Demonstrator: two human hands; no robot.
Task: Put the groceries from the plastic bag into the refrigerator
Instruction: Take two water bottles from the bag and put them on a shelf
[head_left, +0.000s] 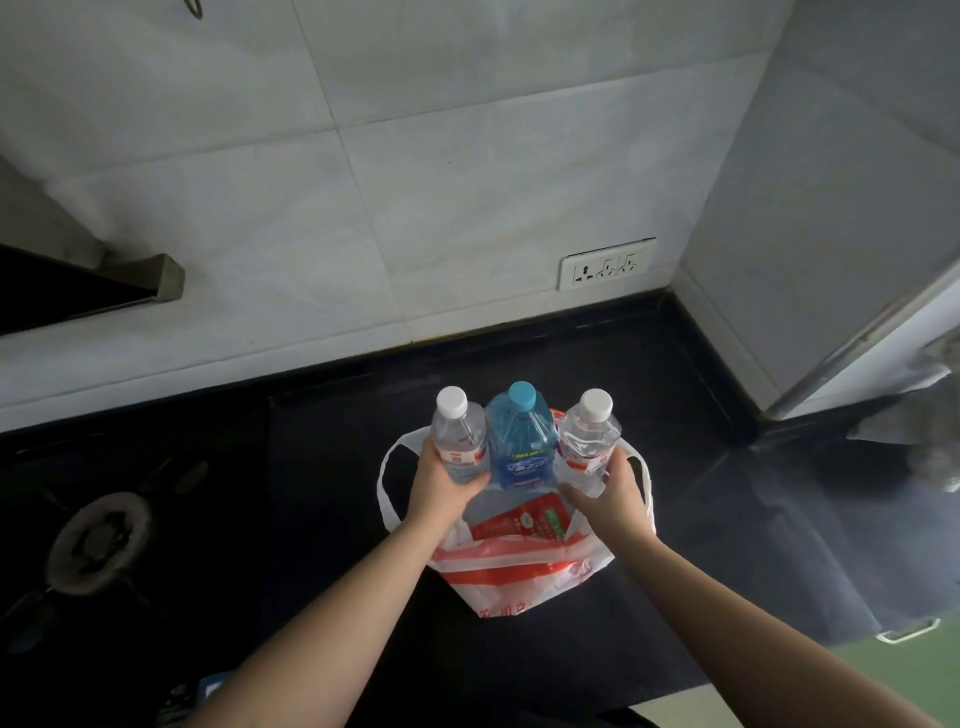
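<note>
Between the hands, a blue bottle (519, 441) with unreadable label stands; clear bottles are gripped by left hand (441, 486) and right hand (610, 493) above the plastic bag (519, 571).

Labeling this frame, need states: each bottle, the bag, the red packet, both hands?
Left clear bottle: upright, capped, gripped by left hand.
Blue bottle: upright, capped, no hand around it.
Right clear bottle: upright, capped, gripped by right hand.
Plastic bag: open.
Red packet: inside bag.

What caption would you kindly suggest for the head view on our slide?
Both hands grip three bottles above an open plastic bag on a dark counter.
</note>
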